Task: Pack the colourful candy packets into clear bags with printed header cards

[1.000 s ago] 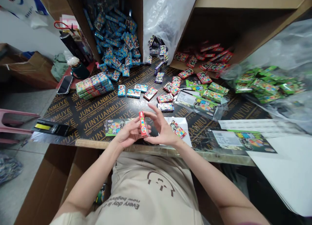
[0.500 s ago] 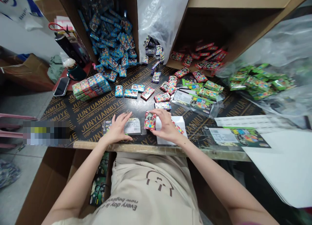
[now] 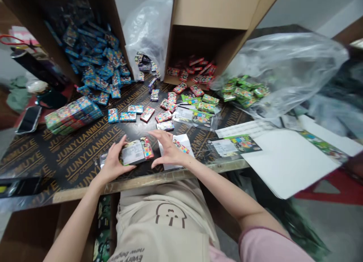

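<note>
My left hand [image 3: 115,161] is wrapped round the left end of a flat printed packet [image 3: 132,152] with a white label, near the table's front edge. A red box [image 3: 148,148] sits at the packet's right end. My right hand [image 3: 170,150] has its fingers apart, a small gap to the right of that box, and nothing shows in its grasp. Behind and beneath it lies a white card [image 3: 167,162], with another red box [image 3: 180,146] on top. Small blue, red and purple boxes are scattered just beyond both hands.
Cartons of blue boxes [image 3: 99,61] and red boxes [image 3: 198,70] stand at the back. Green boxes [image 3: 244,91] spill from a plastic bag at right. Stacked boxes [image 3: 73,114] and a phone [image 3: 29,120] lie left; white sheets [image 3: 283,159] overhang the front edge at right.
The view has turned to the right. The red box left my right hand and now sits at the packet's right end. My left hand has closed round the packet; my right hand has opened.
</note>
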Action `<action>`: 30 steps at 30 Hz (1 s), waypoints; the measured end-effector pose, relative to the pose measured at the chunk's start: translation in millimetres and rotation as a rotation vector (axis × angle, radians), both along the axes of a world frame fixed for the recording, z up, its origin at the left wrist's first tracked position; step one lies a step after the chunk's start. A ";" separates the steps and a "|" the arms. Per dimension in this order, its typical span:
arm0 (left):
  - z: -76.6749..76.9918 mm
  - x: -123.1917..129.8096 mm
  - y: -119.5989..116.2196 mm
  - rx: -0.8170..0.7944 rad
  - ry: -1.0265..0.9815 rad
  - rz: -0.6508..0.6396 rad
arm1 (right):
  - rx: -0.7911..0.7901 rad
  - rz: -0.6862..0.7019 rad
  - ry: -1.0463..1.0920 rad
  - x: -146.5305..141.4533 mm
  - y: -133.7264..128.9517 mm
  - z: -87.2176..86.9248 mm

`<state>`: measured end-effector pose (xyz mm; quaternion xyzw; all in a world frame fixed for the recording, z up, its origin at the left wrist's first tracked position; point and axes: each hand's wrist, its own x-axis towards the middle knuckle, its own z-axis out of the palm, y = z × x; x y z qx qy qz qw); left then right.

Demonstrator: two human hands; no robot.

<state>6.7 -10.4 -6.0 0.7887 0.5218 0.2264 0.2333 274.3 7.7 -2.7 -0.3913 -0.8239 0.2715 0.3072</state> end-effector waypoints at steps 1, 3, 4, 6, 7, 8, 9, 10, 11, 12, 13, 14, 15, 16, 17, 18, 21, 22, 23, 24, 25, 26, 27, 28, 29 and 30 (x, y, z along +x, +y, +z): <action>-0.1 1.0 1.3 0.013 -0.012 0.037 | 0.012 -0.051 0.007 -1.3 -3.0 2.1; -0.7 4.4 3.7 0.027 -0.028 0.068 | 0.003 -0.037 0.012 -4.7 -9.0 6.3; -1.5 6.5 4.7 0.031 -0.029 0.067 | -0.005 0.018 0.005 -5.4 -10.1 8.0; -4.9 10.2 5.8 0.039 -0.018 0.055 | 0.003 0.055 -0.023 -0.1 -3.1 9.0; -8.1 11.3 5.9 0.045 -0.003 0.048 | 0.024 -0.026 -0.041 7.8 6.3 8.0; -12.3 11.7 5.7 0.050 0.022 0.038 | 0.054 -0.167 -0.064 20.1 19.7 5.8; -17.4 11.4 5.0 0.054 0.059 0.024 | 0.082 -0.365 -0.091 36.9 36.2 2.4; -23.1 10.3 4.1 0.059 0.105 0.004 | 0.106 -0.536 -0.149 57.6 54.6 -1.8; -28.9 8.6 2.8 0.065 0.152 -0.019 | 0.109 -0.672 -0.223 81.6 73.5 -6.6; -34.2 6.7 1.5 0.072 0.194 -0.042 | 0.079 -0.778 -0.303 107.3 91.3 -11.4; -38.5 4.7 0.4 0.078 0.224 -0.062 | 0.019 -0.852 -0.379 133.0 106.7 -15.5; -41.2 3.1 -0.6 0.082 0.238 -0.074 | -0.051 -0.874 -0.448 157.0 118.9 -18.4; -41.9 2.5 -1.2 0.082 0.238 -0.078 | -0.115 -0.881 -0.507 177.2 127.4 -19.6; -40.4 3.3 -1.5 0.080 0.226 -0.066 | -0.140 -0.886 -0.543 192.0 132.0 -19.0; -36.5 6.0 -1.6 0.081 0.199 -0.033 | -0.131 -0.880 -0.554 200.2 133.0 -16.6; -30.6 11.0 -1.7 0.082 0.153 0.022 | -0.089 -0.869 -0.534 200.7 130.5 -12.7; -5.0 40.6 -2.3 0.028 -0.146 0.266 | 0.081 -0.701 -0.308 157.5 104.9 2.0; 3.9 54.1 -2.6 -0.040 -0.299 0.338 | 0.098 -0.582 -0.203 131.9 91.1 6.3; 11.9 68.1 -2.7 -0.156 -0.463 0.379 | 0.089 -0.462 -0.111 104.1 75.5 9.9; 18.4 81.5 -2.5 -0.306 -0.627 0.392 | 0.072 -0.357 -0.041 76.3 58.7 12.9; 23.2 93.0 -2.0 -0.460 -0.766 0.383 | 0.058 -0.264 0.014 50.9 42.0 15.2; 26.4 101.8 -1.3 -0.585 -0.888 0.379 | 0.047 -0.188 0.064 29.6 26.6 17.2; 28.2 107.1 -0.6 -0.666 -0.986 0.399 | 0.039 -0.124 0.095 13.4 13.6 18.9; 29.2 109.1 -0.1 -0.727 -1.061 0.419 | 0.034 -0.062 0.113 2.6 3.8 20.5; 29.6 108.0 0.0 -0.767 -1.114 0.442 | 0.030 0.004 0.118 -3.5 -2.7 22.2; 29.7 104.5 -0.4 -0.794 -1.143 0.457 | 0.026 0.076 0.115 -5.7 -6.2 24.0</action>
